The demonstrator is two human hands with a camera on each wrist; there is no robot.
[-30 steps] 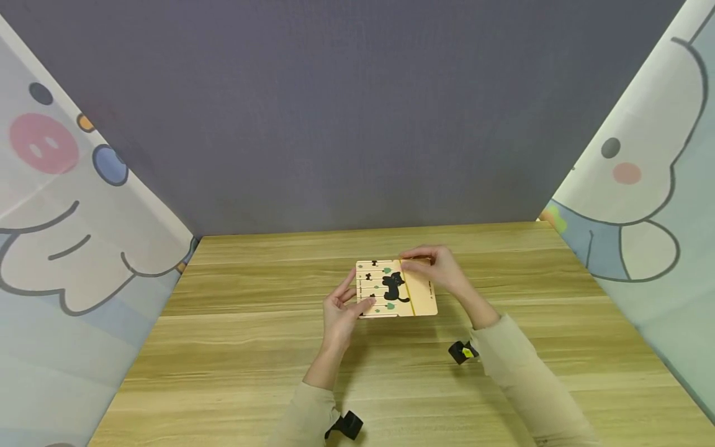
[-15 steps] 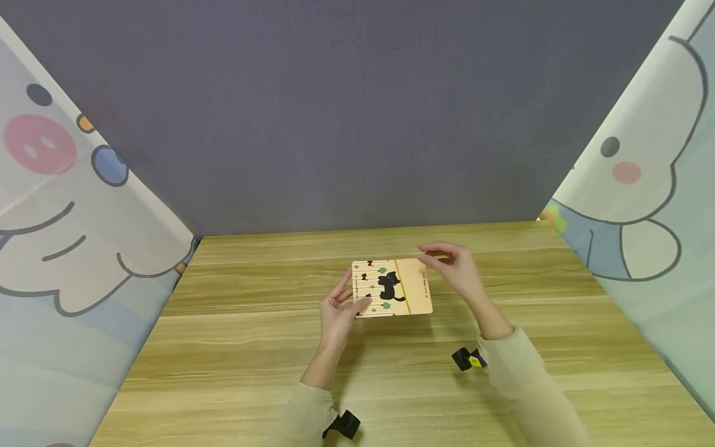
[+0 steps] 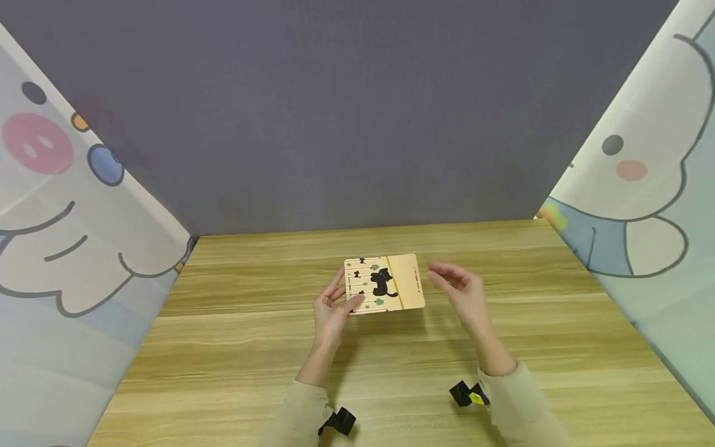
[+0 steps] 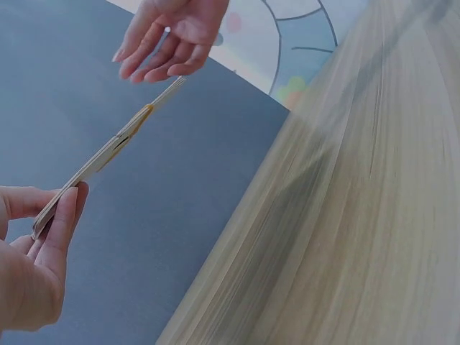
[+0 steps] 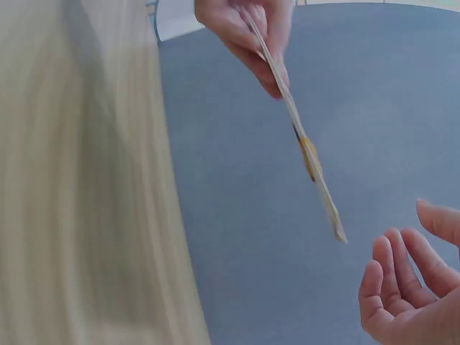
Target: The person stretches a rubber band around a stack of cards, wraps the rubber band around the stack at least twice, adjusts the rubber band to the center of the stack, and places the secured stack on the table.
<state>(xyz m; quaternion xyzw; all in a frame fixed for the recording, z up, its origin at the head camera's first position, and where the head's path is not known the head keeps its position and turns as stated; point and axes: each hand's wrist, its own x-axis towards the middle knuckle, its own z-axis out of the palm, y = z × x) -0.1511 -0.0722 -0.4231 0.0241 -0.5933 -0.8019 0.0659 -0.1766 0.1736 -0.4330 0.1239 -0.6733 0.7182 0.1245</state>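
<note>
My left hand (image 3: 329, 313) pinches a thin cream notebook (image 3: 410, 279) by its left end, thumb on the front and fingers behind. A black cat and small green leaves are printed on its face. Around it runs a narrow yellow elastic band (image 3: 394, 284), which bulges a little off the edge in the right wrist view (image 5: 309, 154). Seen edge-on in the left wrist view, the notebook (image 4: 100, 154) is tilted and held above the table. Just beyond its right end, my right hand (image 3: 466, 295) hangs in the air with loosely bent fingers, holding nothing.
The wood-grain table (image 3: 234, 347) lies below both hands. A dark grey panel (image 3: 357, 124) stands at its far edge, with cartoon-printed curtains (image 3: 44, 248) at the sides. A black wrist camera (image 3: 342, 421) sits by the left sleeve, another by the right.
My right hand has let go of the notebook's band area and moved right and towards me. The left hand has carried the notebook slightly left, tilting its right end up a little.
</note>
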